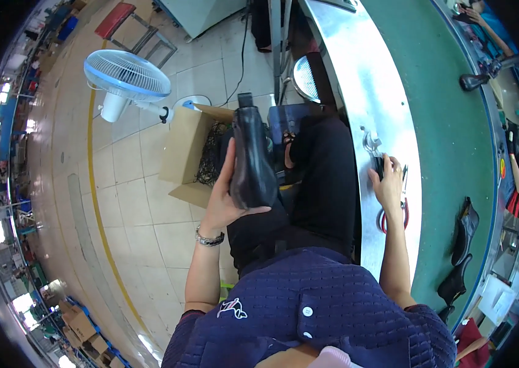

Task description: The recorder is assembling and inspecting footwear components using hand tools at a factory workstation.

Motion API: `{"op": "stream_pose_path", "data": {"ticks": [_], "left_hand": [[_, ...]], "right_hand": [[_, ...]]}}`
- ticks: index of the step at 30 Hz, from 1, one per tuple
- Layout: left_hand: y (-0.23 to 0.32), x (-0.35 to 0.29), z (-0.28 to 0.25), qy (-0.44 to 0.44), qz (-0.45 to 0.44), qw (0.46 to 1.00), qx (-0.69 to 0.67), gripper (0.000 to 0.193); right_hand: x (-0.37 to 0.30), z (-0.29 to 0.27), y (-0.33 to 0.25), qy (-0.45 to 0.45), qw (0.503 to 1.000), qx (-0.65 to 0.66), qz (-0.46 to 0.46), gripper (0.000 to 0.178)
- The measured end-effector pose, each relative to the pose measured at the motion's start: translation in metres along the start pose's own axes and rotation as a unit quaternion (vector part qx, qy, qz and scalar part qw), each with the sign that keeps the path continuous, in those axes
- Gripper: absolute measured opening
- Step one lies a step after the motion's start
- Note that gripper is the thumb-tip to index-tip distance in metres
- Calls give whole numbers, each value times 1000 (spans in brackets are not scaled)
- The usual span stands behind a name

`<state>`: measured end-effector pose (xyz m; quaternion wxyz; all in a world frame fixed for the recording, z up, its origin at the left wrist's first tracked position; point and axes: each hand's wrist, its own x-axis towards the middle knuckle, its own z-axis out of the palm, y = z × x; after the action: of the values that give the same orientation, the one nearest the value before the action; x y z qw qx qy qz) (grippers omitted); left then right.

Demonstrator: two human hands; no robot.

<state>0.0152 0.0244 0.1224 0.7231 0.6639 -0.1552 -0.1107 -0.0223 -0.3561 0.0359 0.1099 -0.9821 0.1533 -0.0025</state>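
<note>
Shoe wkshp, factory type.
Dk boot (252, 159), more shoes (466, 230) on green surface (437, 141); metal tabletop (376, 73) w/ hand tools (371, 143); co-wkr's arm (494, 35); yellow flr line (91, 153).

boot (252, 159) looks glossy; bench (388, 92), shiny metal; box (182, 147), matt cardboard.

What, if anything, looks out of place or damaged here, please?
Nothing clearly stands out: the left hand holds a boot with no visible damage, the right hand touches a tool on the bench, and scissors lie nearby.
</note>
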Motion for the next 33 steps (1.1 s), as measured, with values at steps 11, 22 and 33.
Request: {"op": "stream_pose_path", "data": {"ticks": [11,22,33], "left_hand": [[-18,-21,-49,90,-346,917,-177,47],[-16,43,7,44,-273,954,-116,69],[-52,52,4,217,-60,954,198,67]], "right_hand": [[10,14,12,23,998,43,-28,44],[15,-97,-114,-336,750,565,74,44],[36,-105,-213,-513,682,521,7,57]]}}
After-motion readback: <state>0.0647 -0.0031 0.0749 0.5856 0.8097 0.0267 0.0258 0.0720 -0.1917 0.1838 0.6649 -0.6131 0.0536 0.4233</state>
